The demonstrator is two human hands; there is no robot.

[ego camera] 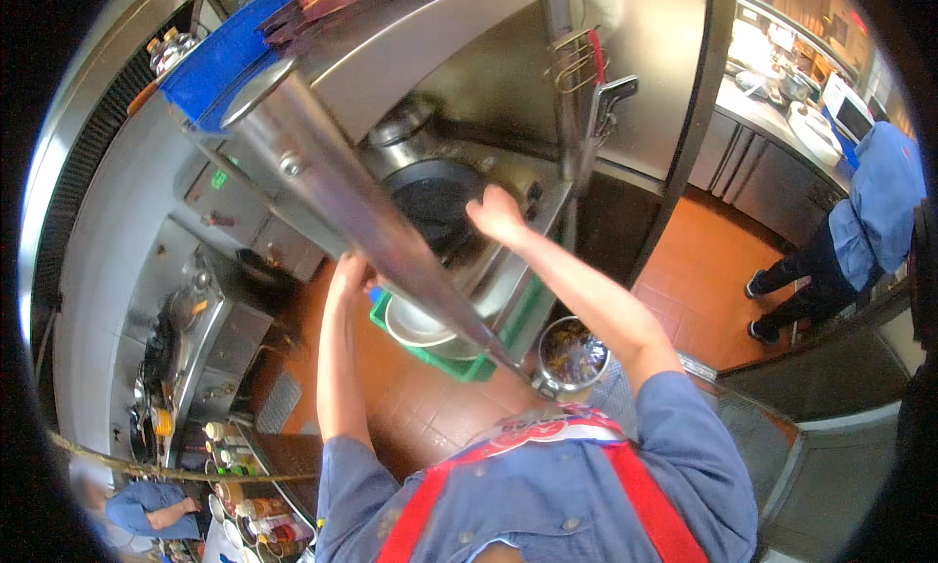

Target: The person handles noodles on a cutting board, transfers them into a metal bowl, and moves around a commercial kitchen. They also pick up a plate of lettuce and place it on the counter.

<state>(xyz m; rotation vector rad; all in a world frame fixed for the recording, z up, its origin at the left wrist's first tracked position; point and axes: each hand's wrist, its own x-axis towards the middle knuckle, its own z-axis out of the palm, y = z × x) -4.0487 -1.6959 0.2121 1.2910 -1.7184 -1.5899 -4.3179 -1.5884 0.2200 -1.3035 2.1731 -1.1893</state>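
Observation:
My right hand [500, 213], its fingers curled, is at the right rim of a dark round pan [434, 189] on a metal worktop; whether it grips the rim cannot be told. My left hand [355, 274] is lower and to the left, partly behind a long steel tube [344, 189] that crosses the view; its fingers are mostly hidden, beside a small blue thing. Below the worktop, a pale round bowl [416, 321] sits in a green plastic crate [458, 367]. Behind the dark pan stands a steel pot [399, 127].
A pot with dark contents [574, 354] stands close to my body on the right. Metal utensils [612, 101] hang from a post. One person in blue [883, 197] stands at the far right, another [150, 508] at the lower left. A blue bin [220, 72] is overhead.

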